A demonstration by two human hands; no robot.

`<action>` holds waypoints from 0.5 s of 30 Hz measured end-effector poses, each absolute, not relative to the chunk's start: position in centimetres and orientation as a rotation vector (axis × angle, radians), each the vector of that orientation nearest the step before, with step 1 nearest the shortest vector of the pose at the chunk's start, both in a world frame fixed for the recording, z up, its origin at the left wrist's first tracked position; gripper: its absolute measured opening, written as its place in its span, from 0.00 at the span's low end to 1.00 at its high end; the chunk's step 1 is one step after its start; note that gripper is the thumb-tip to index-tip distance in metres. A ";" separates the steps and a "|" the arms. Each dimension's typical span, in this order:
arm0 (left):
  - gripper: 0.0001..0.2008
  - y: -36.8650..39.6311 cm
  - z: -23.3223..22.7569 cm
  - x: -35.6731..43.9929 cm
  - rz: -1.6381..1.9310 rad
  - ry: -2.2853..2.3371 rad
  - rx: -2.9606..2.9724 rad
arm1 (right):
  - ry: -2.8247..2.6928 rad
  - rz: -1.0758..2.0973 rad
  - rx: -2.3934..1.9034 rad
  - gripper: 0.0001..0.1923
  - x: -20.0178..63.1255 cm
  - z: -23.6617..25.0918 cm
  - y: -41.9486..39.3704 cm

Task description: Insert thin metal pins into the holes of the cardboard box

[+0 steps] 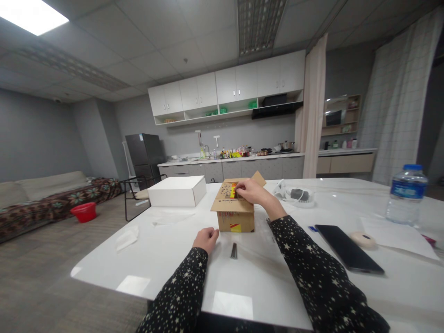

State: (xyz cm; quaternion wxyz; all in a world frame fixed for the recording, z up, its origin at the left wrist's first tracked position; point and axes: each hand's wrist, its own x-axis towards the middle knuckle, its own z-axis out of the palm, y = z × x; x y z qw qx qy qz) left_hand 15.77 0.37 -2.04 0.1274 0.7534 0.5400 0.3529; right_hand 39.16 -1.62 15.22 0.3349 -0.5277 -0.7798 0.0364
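Note:
A small brown cardboard box [236,221] with raised flaps and red-yellow tape stands on the white table. My right hand [250,190] reaches over its top, with the fingers pinched together at the opening. Whatever lies between those fingertips is too small to make out. Close to the box's near left corner, my left hand [206,239] rests on the table with its fingers curled in; I cannot see whether it holds anything. In front of the box lies a little bundle of thin, dark metal pieces [234,250], side by side. The box's inside is mostly hidden.
A white box [177,191] stands behind on the left, near crumpled tissue [127,238]. On the right are a white fan-like device [299,196], a black phone or tablet [348,248], a round beige object [362,239], paper and a large water bottle [406,194].

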 end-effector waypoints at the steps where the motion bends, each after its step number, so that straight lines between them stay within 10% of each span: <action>1: 0.21 0.4 -2.1 15.7 1.023 1.567 2.194 | -2.042 0.099 -1.378 0.14 39.3 15.3 -1.7; 15: 0.21 0.5 -2.2 15.8 0.998 1.592 2.194 | -2.176 0.199 -1.258 0.12 38.6 15.2 -2.0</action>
